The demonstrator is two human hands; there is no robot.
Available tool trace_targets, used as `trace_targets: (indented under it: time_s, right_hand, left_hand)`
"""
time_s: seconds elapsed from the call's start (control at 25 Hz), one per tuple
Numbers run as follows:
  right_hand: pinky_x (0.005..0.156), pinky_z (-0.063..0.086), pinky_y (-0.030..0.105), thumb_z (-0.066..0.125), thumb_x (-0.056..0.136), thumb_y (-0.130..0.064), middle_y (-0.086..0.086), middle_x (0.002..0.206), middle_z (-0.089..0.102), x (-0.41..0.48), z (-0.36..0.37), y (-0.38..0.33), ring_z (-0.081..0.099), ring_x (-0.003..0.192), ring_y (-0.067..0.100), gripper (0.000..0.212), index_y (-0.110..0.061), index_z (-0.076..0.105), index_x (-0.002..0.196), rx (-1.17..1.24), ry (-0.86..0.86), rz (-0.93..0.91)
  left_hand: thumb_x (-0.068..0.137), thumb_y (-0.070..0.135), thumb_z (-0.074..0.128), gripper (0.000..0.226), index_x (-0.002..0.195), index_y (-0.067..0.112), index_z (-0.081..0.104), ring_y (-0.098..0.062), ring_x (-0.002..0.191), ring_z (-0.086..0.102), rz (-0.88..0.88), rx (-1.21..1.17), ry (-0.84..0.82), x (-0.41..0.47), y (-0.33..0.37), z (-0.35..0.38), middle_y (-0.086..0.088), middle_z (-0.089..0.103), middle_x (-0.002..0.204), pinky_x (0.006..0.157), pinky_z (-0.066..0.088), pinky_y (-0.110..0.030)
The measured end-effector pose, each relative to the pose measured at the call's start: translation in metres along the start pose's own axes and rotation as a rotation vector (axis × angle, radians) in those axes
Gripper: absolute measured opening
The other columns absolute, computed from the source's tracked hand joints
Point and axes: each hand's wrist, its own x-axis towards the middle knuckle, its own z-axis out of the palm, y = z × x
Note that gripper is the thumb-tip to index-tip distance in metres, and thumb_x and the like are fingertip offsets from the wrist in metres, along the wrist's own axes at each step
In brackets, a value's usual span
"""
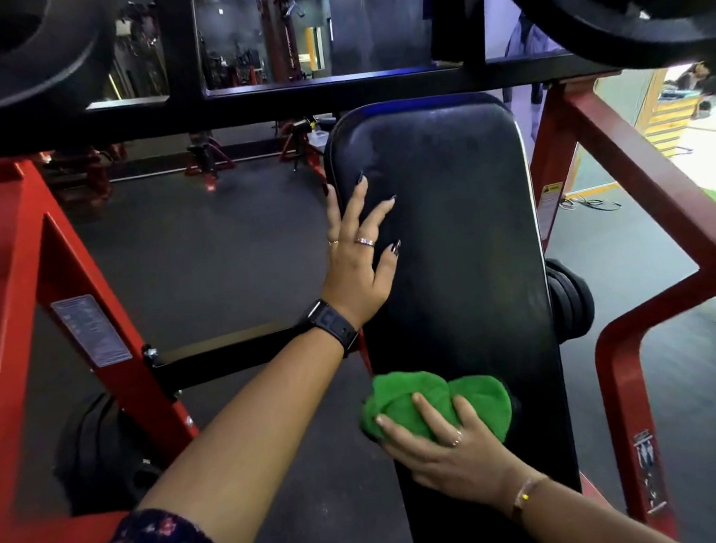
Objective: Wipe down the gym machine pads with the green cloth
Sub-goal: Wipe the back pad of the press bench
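Observation:
A long black padded bench pad point(465, 227) runs away from me through the middle of the view. The green cloth point(428, 399), bunched up, lies on the pad's near part. My right hand point(454, 449) presses down on the cloth with its fingers spread over it. My left hand point(361, 253) rests flat on the pad's left edge farther up, fingers apart, holding nothing. A black watch sits on the left wrist.
Red steel frame beams stand on the left point(14, 275) and right point(643, 185) of the pad. A black crossbar point(289, 95) and black weight plates point(21, 58) hang overhead. Dark rubber floor point(199, 259) lies below; more plates point(99, 450) sit low left.

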Motion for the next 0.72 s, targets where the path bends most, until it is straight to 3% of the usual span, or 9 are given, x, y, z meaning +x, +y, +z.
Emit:
trace_targets:
  time_s: [0.08,0.2,0.28,0.4,0.44,0.52,0.64,0.72]
  right_hand:
    - [0.077,0.046,0.047,0.053,0.08,-0.05,-0.008,0.148,0.032,-0.006,-0.005,0.006,0.042,0.121,0.032,0.057,-0.04,0.044,0.136,-0.001,0.0,0.105]
    - [0.079,0.039,0.047,0.052,0.083,-0.045,-0.007,0.147,0.036,0.041,-0.011,0.001,0.041,0.121,0.034,0.051,-0.041,0.048,0.133,0.067,0.068,0.478]
    - [0.078,0.039,0.047,0.053,0.082,-0.044,-0.006,0.146,0.037,0.046,-0.006,-0.014,0.04,0.121,0.036,0.047,-0.038,0.053,0.129,0.068,0.075,0.431]
    - [0.072,0.05,0.046,0.052,0.083,-0.046,-0.005,0.147,0.033,-0.017,0.007,-0.022,0.042,0.121,0.034,0.046,-0.035,0.052,0.128,0.037,0.006,-0.002]
    - [0.071,0.052,0.046,0.051,0.083,-0.048,-0.006,0.148,0.031,-0.034,0.007,-0.017,0.043,0.121,0.033,0.05,-0.036,0.049,0.131,0.02,-0.011,-0.047]
    - [0.078,0.046,0.047,0.053,0.08,-0.052,-0.006,0.148,0.031,-0.031,0.003,-0.007,0.042,0.121,0.033,0.057,-0.041,0.044,0.135,0.014,-0.004,0.093]
    - [0.08,0.039,0.046,0.051,0.083,-0.047,-0.007,0.145,0.038,0.026,-0.003,-0.008,0.04,0.121,0.035,0.048,-0.041,0.051,0.13,0.088,0.091,0.452]
    - [0.078,0.041,0.046,0.048,0.085,-0.044,-0.008,0.145,0.038,0.029,0.001,-0.026,0.04,0.121,0.035,0.042,-0.036,0.056,0.125,0.061,0.075,0.35]
  left_hand:
    - [0.085,0.013,0.053,0.05,0.135,0.012,0.044,-0.023,0.144,-0.008,-0.039,-0.037,0.026,-0.01,0.004,0.004,-0.01,0.017,0.154,0.119,0.003,-0.032]
    - [0.085,0.011,0.053,0.053,0.136,0.005,0.041,-0.027,0.144,-0.001,-0.075,-0.088,0.062,-0.013,0.005,0.007,-0.02,0.013,0.153,0.119,0.008,-0.04]
    - [0.086,0.011,0.054,0.054,0.137,0.002,0.039,-0.029,0.144,0.0,-0.079,-0.111,0.068,-0.013,0.004,0.008,-0.024,0.008,0.153,0.118,0.01,-0.044]
    - [0.086,0.007,0.055,0.055,0.137,0.001,0.038,-0.025,0.144,-0.001,-0.07,-0.131,0.086,-0.015,0.003,0.01,-0.018,0.006,0.153,0.119,0.008,-0.042]
    - [0.086,0.007,0.055,0.055,0.137,0.001,0.038,-0.024,0.144,-0.001,-0.066,-0.136,0.093,-0.015,0.003,0.01,-0.015,0.006,0.153,0.119,0.008,-0.041]
    - [0.085,0.006,0.055,0.054,0.137,0.0,0.039,-0.024,0.144,0.0,-0.06,-0.143,0.106,-0.016,0.003,0.011,-0.016,0.007,0.152,0.119,0.009,-0.041]
    - [0.085,0.004,0.056,0.053,0.136,-0.002,0.039,-0.029,0.143,0.005,-0.079,-0.169,0.116,-0.015,0.004,0.011,-0.025,0.011,0.152,0.118,0.01,-0.04]
    - [0.086,0.003,0.056,0.054,0.136,-0.003,0.038,-0.033,0.144,0.007,-0.087,-0.191,0.118,-0.017,0.006,0.012,-0.028,0.01,0.152,0.119,0.01,-0.04]
